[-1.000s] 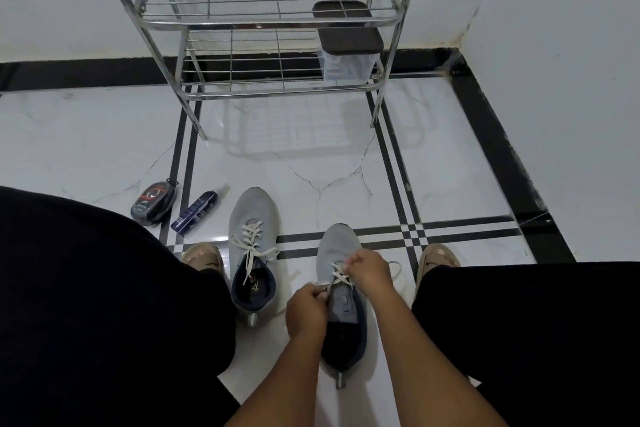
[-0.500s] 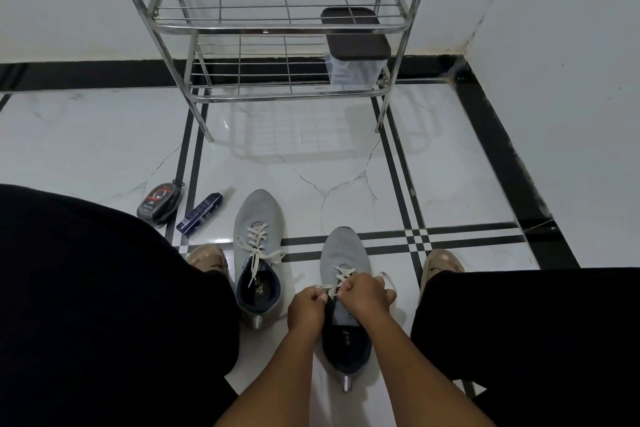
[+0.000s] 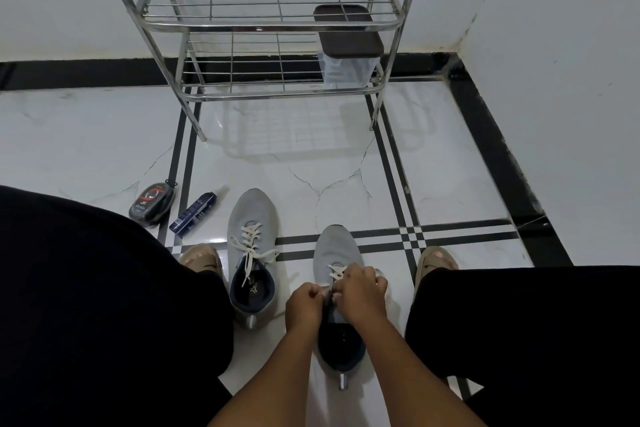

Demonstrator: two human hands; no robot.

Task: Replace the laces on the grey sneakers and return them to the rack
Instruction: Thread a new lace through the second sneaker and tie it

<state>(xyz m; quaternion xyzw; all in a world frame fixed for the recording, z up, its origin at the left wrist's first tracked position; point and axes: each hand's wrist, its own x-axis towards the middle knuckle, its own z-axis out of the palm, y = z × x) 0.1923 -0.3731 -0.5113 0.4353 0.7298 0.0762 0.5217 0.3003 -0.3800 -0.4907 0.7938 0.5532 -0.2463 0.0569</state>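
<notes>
1. Since 1 s ago: both hands pulled in together over the right sneaker (image 3: 337, 250); right hand (image 3: 360, 291) came back toward the tongue.
2. Left hand (image 3: 306, 303) fingers curled, pinching the lace (image 3: 336, 272). Right hand also curled on the lace, knuckles up.
3. Right sneaker on the floor between the knees, toe toward the rack (image 3: 263, 24).
4. Left sneaker (image 3: 251, 218) just beside it, laced, lace ends loose.
5. Box (image 3: 348, 48) on the rack's lower shelf. Polish tin (image 3: 151, 203) and tube (image 3: 194, 213) on the floor at left.
</notes>
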